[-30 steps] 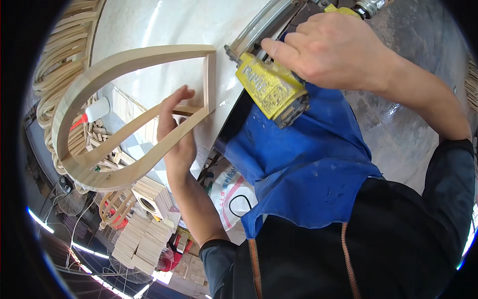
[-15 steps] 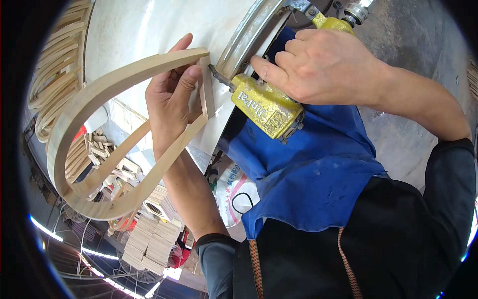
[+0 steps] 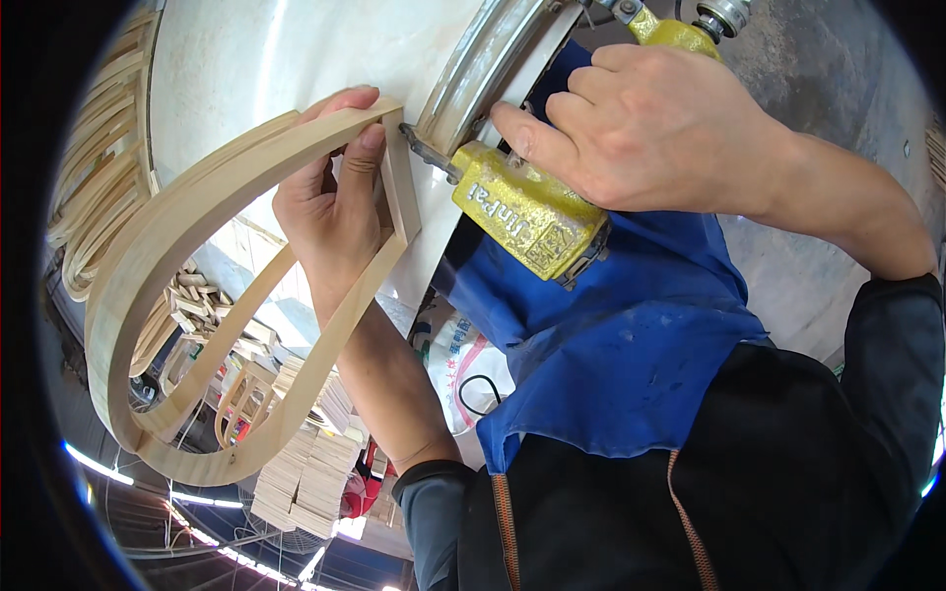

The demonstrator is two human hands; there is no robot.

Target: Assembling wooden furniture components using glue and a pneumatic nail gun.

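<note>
Grasping curved wooden frame [image 3: 222, 187] near squared end: left hand [image 3: 330, 202], thumb inside, fingers outside. Right hand [image 3: 650, 133]: fingers clenched around yellow pneumatic tool [image 3: 532, 212], nose just beside frame's corner. Frame held by pale bench [image 3: 345, 49].

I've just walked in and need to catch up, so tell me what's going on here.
A person's left hand grips a curved wooden frame near its squared end, beside a pale tabletop. The right hand holds a yellow power tool, its metal nose at that end; whether they touch is hard to tell. A blue apron lies below the tool.
</note>
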